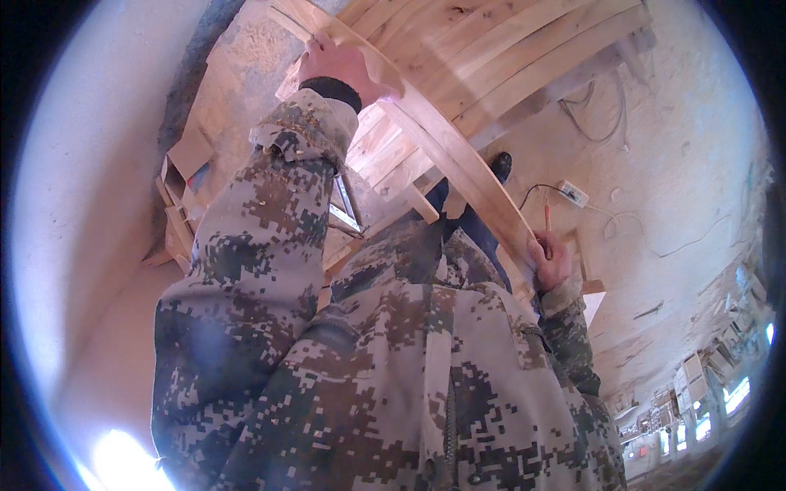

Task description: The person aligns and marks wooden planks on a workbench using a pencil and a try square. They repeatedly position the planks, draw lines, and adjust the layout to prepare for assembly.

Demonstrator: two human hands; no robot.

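Note:
A long, pale wooden board runs slantwise in front of me, from the upper left down to my right side. My left hand, with a dark cuff at the wrist, is closed on the board near its far end; some fingers are hidden. Near the other end, my right hand grips the board's edge. A thin orange-brown stick, likely a pencil, pokes up from the right hand. Beyond the board lies a panel of joined wooden planks.
A metal square lies left of my legs. Boxes and wood offcuts sit by the left wall. To the right, a white power strip and its cable lie on the dusty floor. My dark shoe shows beneath the board.

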